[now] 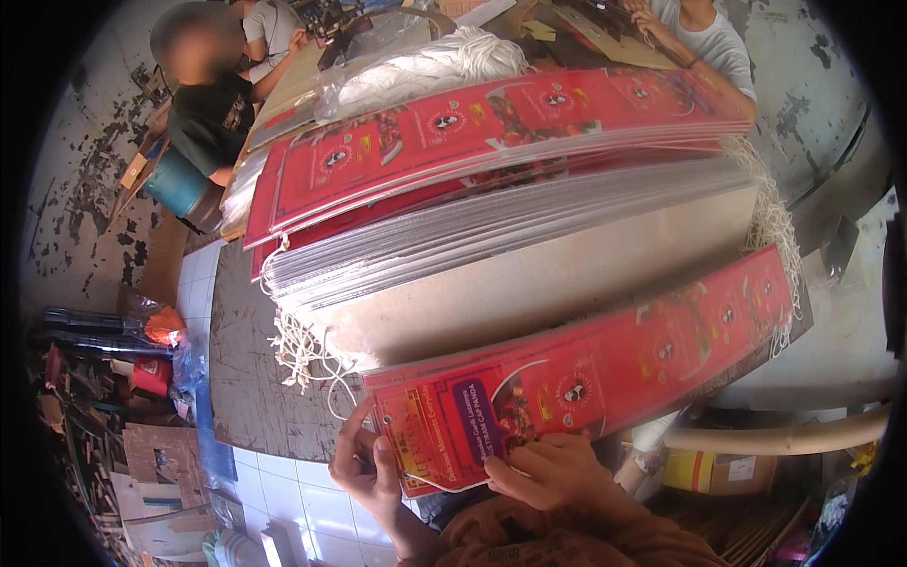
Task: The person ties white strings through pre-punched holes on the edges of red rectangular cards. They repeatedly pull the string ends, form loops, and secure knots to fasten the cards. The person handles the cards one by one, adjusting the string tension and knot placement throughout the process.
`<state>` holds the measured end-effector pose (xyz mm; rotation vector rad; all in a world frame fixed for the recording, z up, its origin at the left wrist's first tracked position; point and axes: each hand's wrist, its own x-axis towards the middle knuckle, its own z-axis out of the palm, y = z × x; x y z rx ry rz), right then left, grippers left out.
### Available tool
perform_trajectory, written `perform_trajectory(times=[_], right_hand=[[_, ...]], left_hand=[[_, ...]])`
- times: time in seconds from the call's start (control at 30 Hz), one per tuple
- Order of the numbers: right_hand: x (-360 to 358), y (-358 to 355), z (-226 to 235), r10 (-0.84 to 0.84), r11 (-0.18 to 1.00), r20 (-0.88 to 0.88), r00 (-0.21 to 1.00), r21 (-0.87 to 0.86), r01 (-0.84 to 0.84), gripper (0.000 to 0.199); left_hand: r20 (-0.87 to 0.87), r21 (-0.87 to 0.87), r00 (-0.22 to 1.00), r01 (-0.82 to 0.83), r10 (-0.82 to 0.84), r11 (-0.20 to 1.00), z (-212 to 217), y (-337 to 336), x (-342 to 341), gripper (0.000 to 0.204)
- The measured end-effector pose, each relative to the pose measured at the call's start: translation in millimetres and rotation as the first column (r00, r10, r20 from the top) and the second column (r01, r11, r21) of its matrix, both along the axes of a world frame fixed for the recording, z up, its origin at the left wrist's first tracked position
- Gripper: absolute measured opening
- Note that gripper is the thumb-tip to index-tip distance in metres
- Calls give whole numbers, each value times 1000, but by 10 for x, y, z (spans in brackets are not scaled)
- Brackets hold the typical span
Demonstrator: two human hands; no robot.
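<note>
A long red plastic-covered printed banner (624, 373) lies across the table's near side, with food pictures and a purple panel at its left end. My left hand (367, 468) is closed at that left end, thumb in front and a bent finger by the edge near an eyelet. Over the banner's lower left, my right hand (553, 470) is curled, its fingers pinching a white cord (453, 489) that runs from the lower left corner. Another loop of cord hangs just above my left hand. The palm side of my right hand is hidden.
Behind the banner is a thick stack of similar red banners (444, 128) with tangled cord ends (300, 352) on the dark worn table (241, 331). A bundle of white cord (435, 71) lies beyond. Other people sit at the far side. Scrap wood (71, 454) fills the left.
</note>
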<state>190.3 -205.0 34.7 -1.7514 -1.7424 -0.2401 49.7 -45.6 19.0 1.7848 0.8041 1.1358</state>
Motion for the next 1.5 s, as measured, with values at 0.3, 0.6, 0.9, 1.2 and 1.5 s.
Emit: perform_trajectory(times=[0.3, 0.6, 0.9, 1.2, 1.5], right_hand=[[-4, 1, -16, -16, 1000, -15, 1000, -25, 16, 30], [-4, 8, -30, -24, 999, -14, 1000, -24, 24, 28], [-1, 20, -31, -18, 1000, -36, 999, -25, 17, 27], [11, 39, 3, -18, 1000, -58, 998, -20, 17, 25], [3, 46, -14, -28, 1000, -69, 997, 3, 28, 25]], left_hand=[[-7, 12, 1000, -20, 20, 1000, -19, -13, 10, 38], [16, 32, 1000, -11, 10, 999, -36, -11, 3, 32], [51, 30, 997, -64, 62, 998, -58, -14, 24, 28], [49, 43, 996, -71, 68, 997, -36, -18, 42, 28], [52, 41, 995, -85, 83, 996, -55, -22, 42, 27]])
